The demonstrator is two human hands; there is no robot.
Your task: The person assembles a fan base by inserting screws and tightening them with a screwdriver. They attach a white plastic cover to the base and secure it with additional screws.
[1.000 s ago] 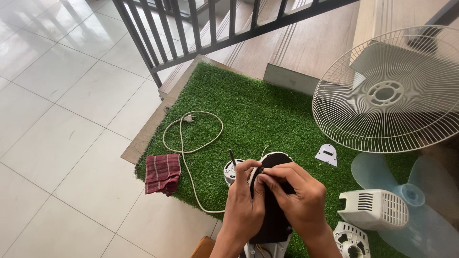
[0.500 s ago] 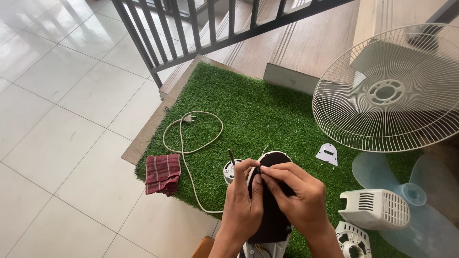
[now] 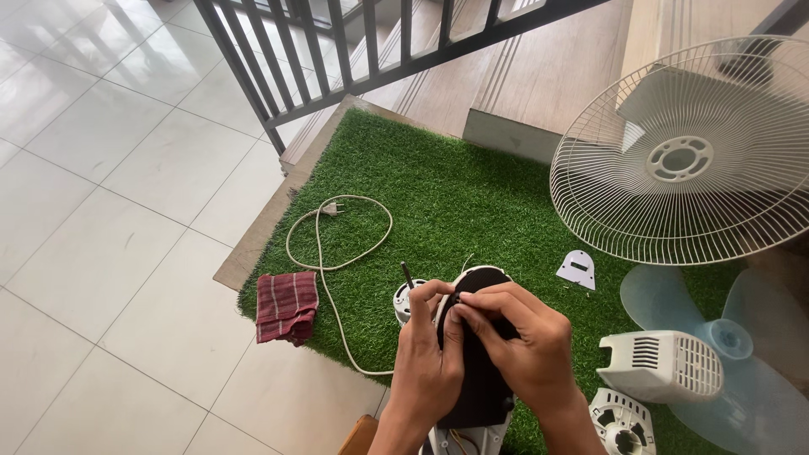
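Observation:
Both my hands work at the top of a fan body with a black face and white rim [image 3: 477,383], held upright above the green mat. My left hand [image 3: 427,362] grips its left edge, thumb and fingers curled over the rim. My right hand [image 3: 522,345] lies across the black face, its fingertips pinched together at a small spot near the top left of the rim; what they pinch is too small to tell. Just left of my hands, the fan motor [image 3: 408,299] with its thin shaft sticking up rests on the mat.
A green artificial-grass mat [image 3: 438,185] lies on white tiles. On it are a white power cord [image 3: 337,244], a red checked cloth [image 3: 286,305], a white wire fan guard [image 3: 683,156], pale blue blades [image 3: 742,345], white housing covers [image 3: 661,364], and a small white plate [image 3: 576,270]. Dark railing and steps stand behind.
My hands and the fan body stay almost in place; the fingertips shift slightly at the rim. The view drifts a little.

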